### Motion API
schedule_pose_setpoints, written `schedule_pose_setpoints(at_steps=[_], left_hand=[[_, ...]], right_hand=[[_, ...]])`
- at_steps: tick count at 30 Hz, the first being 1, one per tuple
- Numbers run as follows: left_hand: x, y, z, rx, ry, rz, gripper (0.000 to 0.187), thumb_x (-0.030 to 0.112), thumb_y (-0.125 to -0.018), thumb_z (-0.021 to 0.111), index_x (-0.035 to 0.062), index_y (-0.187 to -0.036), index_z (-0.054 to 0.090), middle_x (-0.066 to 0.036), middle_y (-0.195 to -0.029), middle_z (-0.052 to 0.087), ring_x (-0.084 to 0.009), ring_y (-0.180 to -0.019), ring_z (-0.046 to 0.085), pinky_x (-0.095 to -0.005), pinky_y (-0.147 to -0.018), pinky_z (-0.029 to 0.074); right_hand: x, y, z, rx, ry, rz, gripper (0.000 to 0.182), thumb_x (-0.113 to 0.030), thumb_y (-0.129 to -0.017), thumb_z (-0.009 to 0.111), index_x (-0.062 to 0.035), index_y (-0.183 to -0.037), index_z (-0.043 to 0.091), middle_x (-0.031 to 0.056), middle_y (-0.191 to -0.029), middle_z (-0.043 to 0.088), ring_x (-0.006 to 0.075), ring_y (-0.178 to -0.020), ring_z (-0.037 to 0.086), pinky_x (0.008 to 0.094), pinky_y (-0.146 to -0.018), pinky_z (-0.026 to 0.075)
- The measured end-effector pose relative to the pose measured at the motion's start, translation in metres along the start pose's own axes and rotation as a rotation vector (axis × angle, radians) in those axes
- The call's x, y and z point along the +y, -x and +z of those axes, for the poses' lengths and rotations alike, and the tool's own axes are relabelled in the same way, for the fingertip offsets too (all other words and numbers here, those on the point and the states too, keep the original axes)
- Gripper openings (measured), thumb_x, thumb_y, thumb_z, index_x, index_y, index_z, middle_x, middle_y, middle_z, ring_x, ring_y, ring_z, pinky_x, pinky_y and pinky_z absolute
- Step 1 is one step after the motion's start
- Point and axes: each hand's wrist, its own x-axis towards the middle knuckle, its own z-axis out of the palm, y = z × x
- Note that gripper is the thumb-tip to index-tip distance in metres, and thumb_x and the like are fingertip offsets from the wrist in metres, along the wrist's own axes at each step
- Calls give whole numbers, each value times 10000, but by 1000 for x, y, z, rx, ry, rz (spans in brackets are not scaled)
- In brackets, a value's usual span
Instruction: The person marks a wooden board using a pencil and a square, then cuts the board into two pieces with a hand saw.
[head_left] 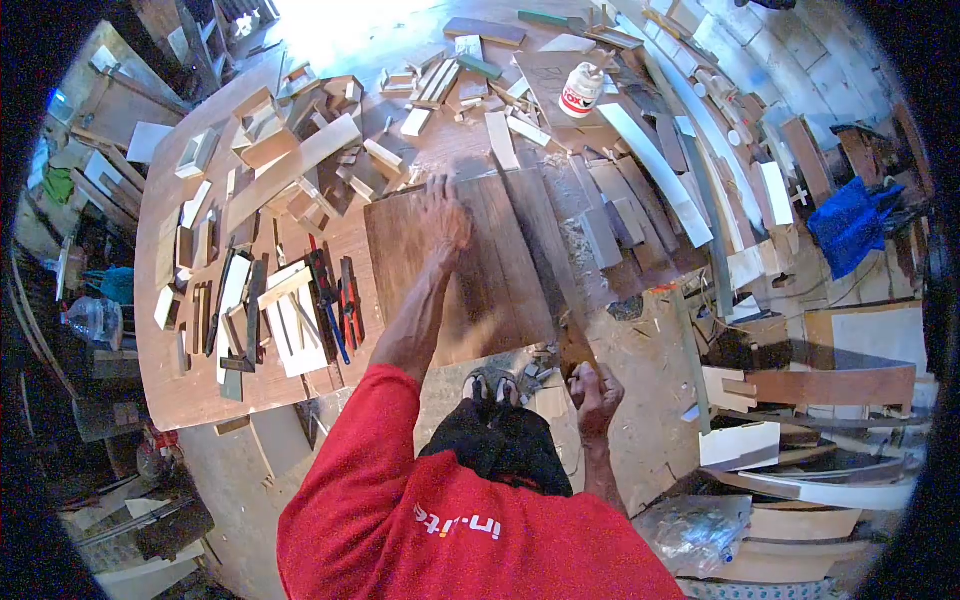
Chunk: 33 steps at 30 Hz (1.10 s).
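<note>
One brown board [490, 250] on one tabletop [180, 395], left hand [444, 215] open atop it, right hand [595, 395] closed near its near-right corner, contents unclear, one white bottle [579, 92] beyond the board.

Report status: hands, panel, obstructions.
Left hand flat on brown panel. Right hand curled off panel's near right corner, contents unclear. Dark strip along panel's right side; white bottle beyond.
</note>
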Motion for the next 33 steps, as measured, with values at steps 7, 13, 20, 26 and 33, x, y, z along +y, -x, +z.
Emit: schedule_pose_setpoints(at_steps=[7, 13, 20, 26, 33], left_hand=[[-18, 0, 50, 5, 45, -11, 591, 378, -851, 583, 124, -1366, 446, -96, -1431, 412, -286, -1396, 282, -640, -1105, 132], [-6, -16, 20, -80, -27, -22, 527, 410, -838, 570, 100, -1262, 527, -127, -1285, 492, -311, -1247, 414, -626, -1106, 150], [-18, -21, 49, -51, -52, 115, 466, 328, -801, 571, 83, -1197, 581, -177, -1174, 557, -341, -1197, 455, -536, -1097, 236], [4, -20, 39, -44, -1, -56, 461, 219, -772, 564, -18, -1167, 550, -169, -1155, 549, -341, -1180, 458, -513, -1102, 247], [5, -22, 35, -9, 95, -76, 469, 356, -813, 599, 5, -1119, 544, -172, -1128, 553, -331, -1126, 476, -510, -1075, 275]], right_hand=[[4, -2, 15, 20, -31, 72, 261, -193, -936, 583, -32, -732, 567, -43, -538, 443, 43, -466, 390, 223, -489, 374], [18, -2, 11, 42, 60, 55, 250, -194, -934, 579, -20, -755, 586, -12, -565, 487, 65, -480, 444, 236, -487, 392], [14, -2, 11, -21, 199, 143, 272, -202, -924, 584, -43, -710, 528, -1, -573, 490, 95, -518, 479, 269, -503, 406], [3, 4, 19, -89, 324, 58, 220, -225, -906, 590, -40, -808, 522, 14, -605, 519, 97, -537, 502, 262, -495, 402], [12, 7, 22, -46, 261, 165, 246, -243, -886, 641, -41, -917, 504, 12, -638, 523, 91, -538, 494, 261, -495, 410]])
